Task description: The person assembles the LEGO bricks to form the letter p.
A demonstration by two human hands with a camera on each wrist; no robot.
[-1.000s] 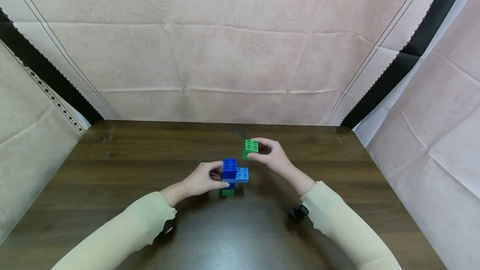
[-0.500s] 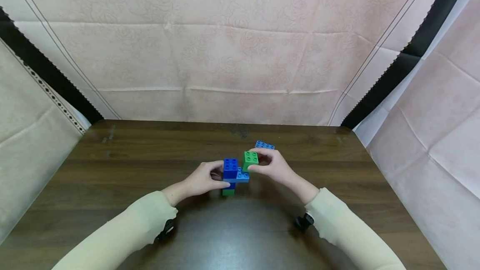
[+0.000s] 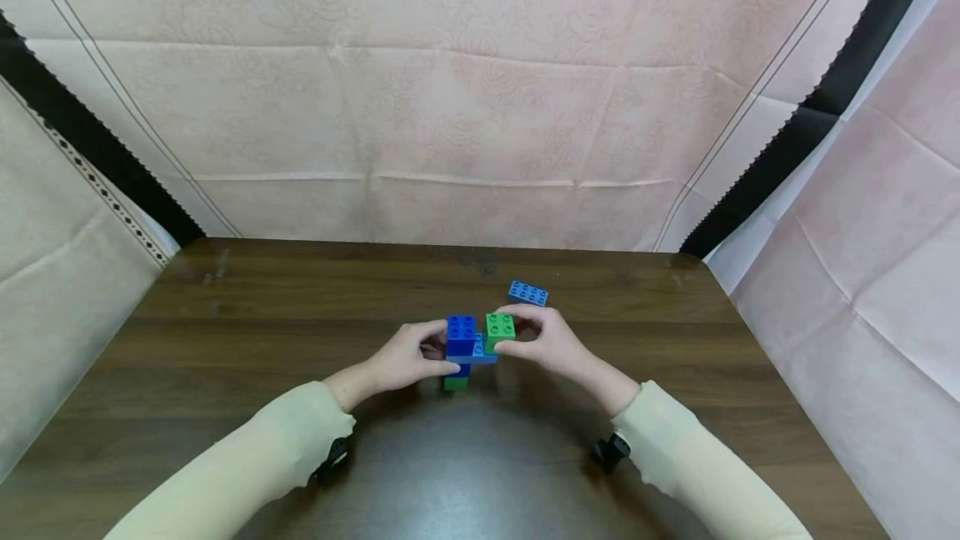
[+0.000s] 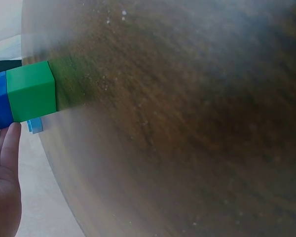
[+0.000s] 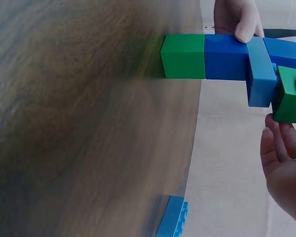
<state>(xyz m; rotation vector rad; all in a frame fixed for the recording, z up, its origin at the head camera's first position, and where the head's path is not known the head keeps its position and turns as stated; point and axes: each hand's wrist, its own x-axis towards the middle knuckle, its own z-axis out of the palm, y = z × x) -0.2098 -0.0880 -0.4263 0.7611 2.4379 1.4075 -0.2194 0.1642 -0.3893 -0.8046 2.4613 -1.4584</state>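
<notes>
A block stack stands on the table: a green block (image 5: 183, 57) at the bottom, a dark blue block (image 5: 226, 57) above it, then a light blue block (image 5: 260, 74) jutting out to the right. Another dark blue block (image 3: 461, 333) tops its left half. My left hand (image 3: 405, 355) grips the stack from the left. Thumb and fingers of my right hand (image 3: 553, 342) pinch a second green block (image 3: 499, 328) at the jutting half. It leans slightly in the right wrist view, and whether it is fully seated on the studs I cannot tell.
A loose light blue block (image 3: 528, 293) lies on the brown wooden table (image 3: 315, 298), just beyond my right hand. Pale patterned cloth (image 3: 450, 123) hangs behind the table's far edge. Black cameras are strapped at both wrists.
My right hand has brought the green block down and toward me, from above and behind the stack onto its jutting half. The loose light blue block has come into view. My left hand stays put.
</notes>
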